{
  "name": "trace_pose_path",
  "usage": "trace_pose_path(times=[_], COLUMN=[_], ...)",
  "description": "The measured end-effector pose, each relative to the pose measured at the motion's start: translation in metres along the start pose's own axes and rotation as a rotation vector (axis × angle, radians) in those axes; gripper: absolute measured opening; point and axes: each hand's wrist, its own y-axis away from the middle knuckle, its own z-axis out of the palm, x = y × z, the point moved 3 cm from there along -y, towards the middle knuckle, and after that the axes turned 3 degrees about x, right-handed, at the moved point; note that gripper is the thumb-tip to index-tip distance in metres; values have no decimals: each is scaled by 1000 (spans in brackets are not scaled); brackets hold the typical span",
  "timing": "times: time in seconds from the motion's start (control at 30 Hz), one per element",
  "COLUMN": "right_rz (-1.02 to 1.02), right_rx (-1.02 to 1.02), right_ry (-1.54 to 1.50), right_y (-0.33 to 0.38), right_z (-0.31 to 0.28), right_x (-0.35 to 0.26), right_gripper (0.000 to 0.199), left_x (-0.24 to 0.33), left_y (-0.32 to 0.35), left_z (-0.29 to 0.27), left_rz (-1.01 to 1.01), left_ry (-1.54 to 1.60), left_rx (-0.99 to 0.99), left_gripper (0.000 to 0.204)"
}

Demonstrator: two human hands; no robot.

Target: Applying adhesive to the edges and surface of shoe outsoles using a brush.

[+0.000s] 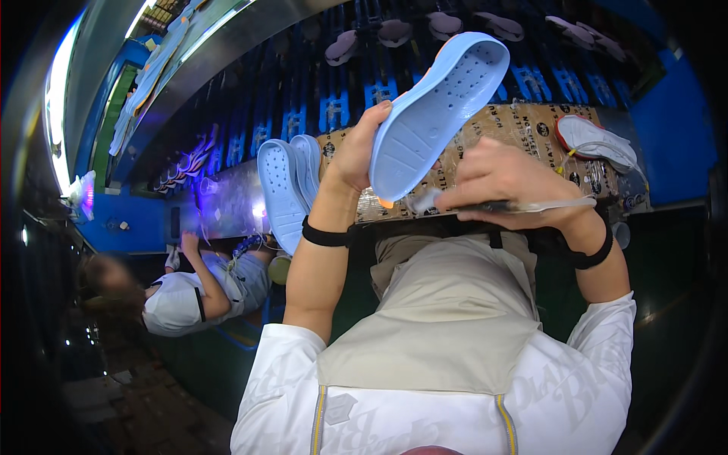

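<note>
At the far left, a co-worker (189, 292) in a white top sits at the neighbouring place, one hand raised to the edge of the metal surface; what that hand holds cannot be made out. Beside this, violet light (199, 163) glows on the shiny conveyor surface. Next to the right, two pale blue soles (288, 189) lie stacked on the table (531, 125), overlapping each other, just left of the person's left forearm.

The left hand (355, 152) is clenched around the heel end of a pale blue shoe sole (440, 106), thumb on the near face, fingers behind it. The sole is held tilted in the air above the cardboard-covered table, toe end up and to the right, its patterned underside with rows of small dots facing the camera. A black band sits on the left wrist.

The right hand (508, 186) is closed around a slim tool (516, 205), which lies roughly level; its tip at the left end sits near the lower heel edge of the held sole. Whether tip and sole touch cannot be told. A black band also circles this wrist.

Further right, a white shoe with a red rim (595, 140) lies on the table, well apart from both hands.
</note>
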Motion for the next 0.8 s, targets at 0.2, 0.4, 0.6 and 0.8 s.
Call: trace_pose_path(times=[0.2, 0.4, 0.6, 0.8], right_rz=[31, 215, 66, 170], right_rx=[17, 513, 330, 433], right_ry=[-39, -361, -192, -275], right_y=[2, -7, -17, -11], right_z=[9, 17, 45, 39], right_x=[1, -3, -16, -7], right_gripper=[31, 32, 32, 29], left_x=[-6, -18, -33, -32], left_y=[4, 11, 15, 13], left_z=[-5, 19, 19, 15], left_rz=[-49, 80, 103, 191], left_ry=[121, 319, 604, 533], left_rx=[-32, -28, -163, -22], left_gripper=[64, 72, 84, 93])
